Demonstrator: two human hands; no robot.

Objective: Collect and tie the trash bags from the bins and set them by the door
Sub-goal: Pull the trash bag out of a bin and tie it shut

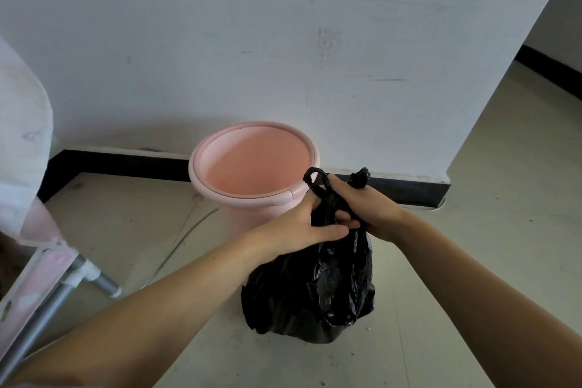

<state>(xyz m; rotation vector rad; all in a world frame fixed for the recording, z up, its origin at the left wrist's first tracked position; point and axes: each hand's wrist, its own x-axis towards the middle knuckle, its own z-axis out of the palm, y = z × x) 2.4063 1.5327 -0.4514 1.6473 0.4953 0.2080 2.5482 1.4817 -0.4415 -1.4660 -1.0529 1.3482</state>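
Note:
A black trash bag point(310, 293) sits on the pale floor in front of a pink round bin point(252, 164) that stands against the white wall with nothing inside it. My left hand point(296, 230) grips the bag's gathered neck from the left, and one looped handle sticks up above its fingers. My right hand point(368, 211) holds the neck from the right, with the other twisted handle end poking up past its fingers. Both hands touch each other at the bag's top.
A white wall with a black skirting point(126, 161) runs behind the bin. At the left stands pink fabric furniture with a grey metal leg point(47, 309). A thin cord point(176, 246) lies on the floor. An opening past the wall's corner leads right.

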